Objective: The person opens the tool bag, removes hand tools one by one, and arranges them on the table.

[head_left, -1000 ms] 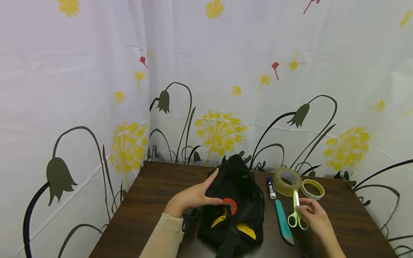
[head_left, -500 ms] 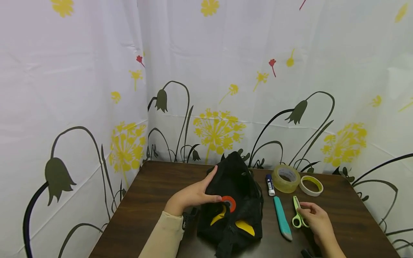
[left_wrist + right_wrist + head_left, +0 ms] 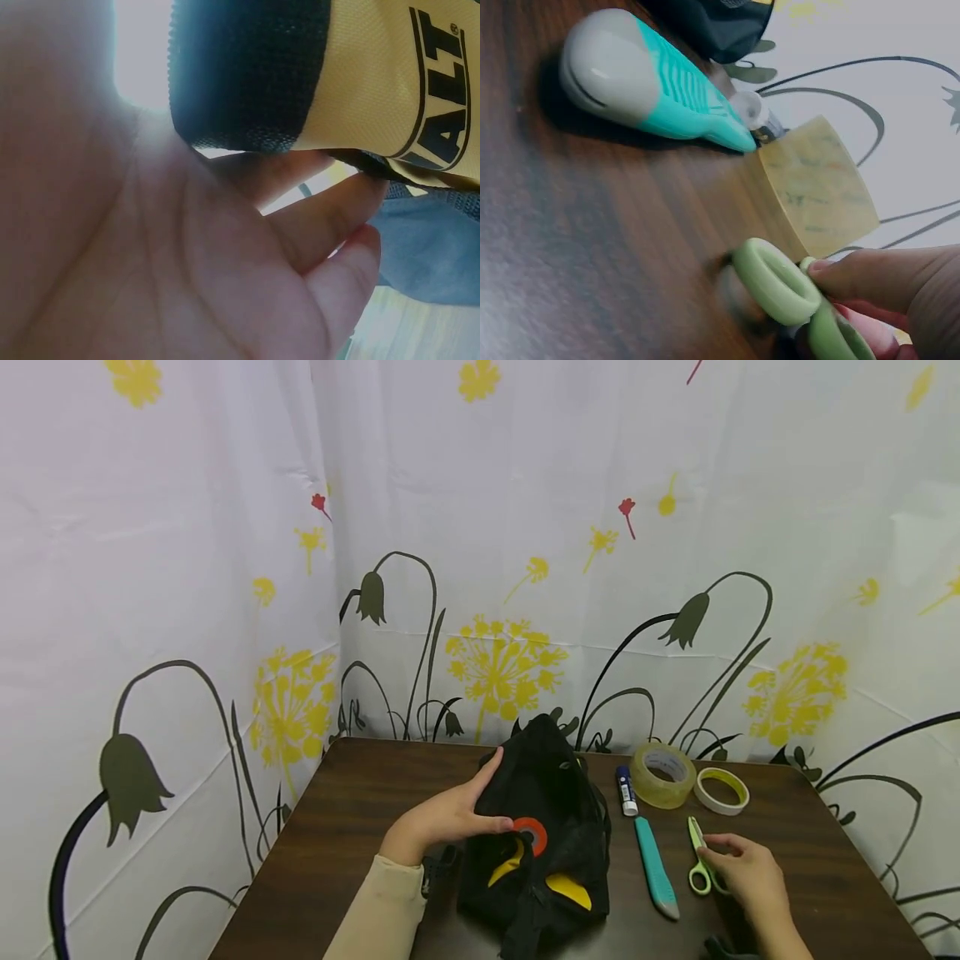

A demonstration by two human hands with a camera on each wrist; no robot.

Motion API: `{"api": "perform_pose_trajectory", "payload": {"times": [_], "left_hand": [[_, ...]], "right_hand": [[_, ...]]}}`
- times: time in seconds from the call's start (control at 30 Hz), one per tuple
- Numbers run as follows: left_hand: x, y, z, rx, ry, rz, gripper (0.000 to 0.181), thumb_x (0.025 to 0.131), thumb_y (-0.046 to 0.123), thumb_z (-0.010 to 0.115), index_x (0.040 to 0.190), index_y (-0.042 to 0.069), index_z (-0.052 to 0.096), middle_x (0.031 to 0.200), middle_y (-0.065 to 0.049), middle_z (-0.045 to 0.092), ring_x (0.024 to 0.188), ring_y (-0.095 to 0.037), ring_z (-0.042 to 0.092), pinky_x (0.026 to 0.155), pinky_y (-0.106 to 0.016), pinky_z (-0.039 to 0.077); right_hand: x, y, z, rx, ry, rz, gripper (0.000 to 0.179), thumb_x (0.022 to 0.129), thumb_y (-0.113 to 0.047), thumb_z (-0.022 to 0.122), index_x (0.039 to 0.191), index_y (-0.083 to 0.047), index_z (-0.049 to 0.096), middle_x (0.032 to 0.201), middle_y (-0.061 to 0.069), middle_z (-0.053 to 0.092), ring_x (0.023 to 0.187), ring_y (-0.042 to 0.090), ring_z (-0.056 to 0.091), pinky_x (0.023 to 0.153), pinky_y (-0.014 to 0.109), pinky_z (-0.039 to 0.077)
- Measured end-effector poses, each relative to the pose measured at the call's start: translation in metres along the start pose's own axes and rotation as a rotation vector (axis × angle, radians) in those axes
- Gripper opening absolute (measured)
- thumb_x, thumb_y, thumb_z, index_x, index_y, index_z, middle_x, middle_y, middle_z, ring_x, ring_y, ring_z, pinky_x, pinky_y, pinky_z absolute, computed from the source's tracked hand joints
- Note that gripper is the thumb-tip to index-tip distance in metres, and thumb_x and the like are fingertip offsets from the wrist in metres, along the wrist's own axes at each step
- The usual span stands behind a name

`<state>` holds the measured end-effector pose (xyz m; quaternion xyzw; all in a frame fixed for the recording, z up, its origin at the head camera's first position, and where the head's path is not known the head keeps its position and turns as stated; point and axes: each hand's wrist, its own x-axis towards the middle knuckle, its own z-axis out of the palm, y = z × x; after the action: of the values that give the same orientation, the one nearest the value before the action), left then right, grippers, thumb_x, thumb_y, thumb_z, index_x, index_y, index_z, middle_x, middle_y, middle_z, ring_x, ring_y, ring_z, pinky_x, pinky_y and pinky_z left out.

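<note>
My left hand [image 3: 442, 818] grips the left side of a black bag [image 3: 551, 785] with yellow patches, its thumb touching a red ring [image 3: 542, 834] on the front. In the left wrist view the fingers curl under the bag's yellow fabric panel [image 3: 367, 75], which bears black lettering. With thumb and fingers, my right hand [image 3: 750, 872] pinches light-green scissors [image 3: 699, 878], blades pointing away, close over the table. The scissors' finger loops [image 3: 776, 281] show in the right wrist view. Left of them lies a teal utility knife [image 3: 655, 867] with a grey end.
A blue and white glue stick [image 3: 627, 791], a wide roll of clear tape [image 3: 647, 789] and a narrower white tape roll [image 3: 712, 802] sit at the back right of the dark wooden table [image 3: 322, 860]. A flower-printed curtain [image 3: 480, 510] hangs behind.
The scissors have come down toward the table beside the utility knife and moved slightly right with my right hand. My left hand stays on the bag.
</note>
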<state>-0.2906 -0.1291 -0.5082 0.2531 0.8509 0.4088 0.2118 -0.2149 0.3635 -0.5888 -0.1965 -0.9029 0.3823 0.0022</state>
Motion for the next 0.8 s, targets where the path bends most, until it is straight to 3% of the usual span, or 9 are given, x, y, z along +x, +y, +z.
{"api": "perform_pose_trajectory", "payload": {"times": [0.3,0.5,0.67,0.8], "left_hand": [[0.0013,0.0046,-0.0026,0.009,-0.016,0.000,0.120,0.093,0.076,0.072,0.175,0.043,-0.009,0.185,-0.005,0.010,0.164,-0.040,0.036,0.126,-0.065,0.040],[0.0018,0.0060,-0.0052,0.006,0.008,-0.003,0.115,0.094,0.072,0.074,0.172,0.052,-0.008,0.185,-0.003,0.012,0.164,-0.039,0.036,0.126,-0.065,0.039],[-0.0001,0.0046,-0.0026,0.013,-0.004,0.000,0.119,0.093,0.073,0.074,0.174,0.045,-0.008,0.184,-0.006,0.013,0.163,-0.039,0.036,0.127,-0.065,0.039],[-0.0012,0.0035,-0.0012,0.022,0.006,0.001,0.119,0.094,0.073,0.073,0.175,0.042,-0.008,0.184,-0.007,0.015,0.162,-0.040,0.039,0.125,-0.065,0.041]], "right_hand": [[0.0023,-0.0010,0.0004,-0.048,-0.018,-0.016,0.053,0.097,-0.049,0.081,0.133,-0.012,0.079,0.091,0.003,0.074,0.072,0.022,0.053,0.060,0.035,0.040],[0.0037,-0.0025,-0.0024,-0.082,-0.045,-0.020,0.061,0.095,-0.063,0.079,0.135,-0.017,0.079,0.124,0.017,0.080,0.083,0.024,0.056,0.068,0.034,0.039],[0.0013,-0.0011,-0.0019,-0.072,-0.076,0.007,0.060,0.095,-0.061,0.078,0.138,-0.019,0.078,0.102,0.011,0.076,0.078,0.024,0.051,0.066,0.035,0.034],[-0.0001,-0.0018,-0.0015,-0.061,-0.079,0.011,0.060,0.096,-0.062,0.077,0.139,-0.020,0.077,0.102,0.005,0.075,0.076,0.023,0.049,0.065,0.036,0.033]]}}
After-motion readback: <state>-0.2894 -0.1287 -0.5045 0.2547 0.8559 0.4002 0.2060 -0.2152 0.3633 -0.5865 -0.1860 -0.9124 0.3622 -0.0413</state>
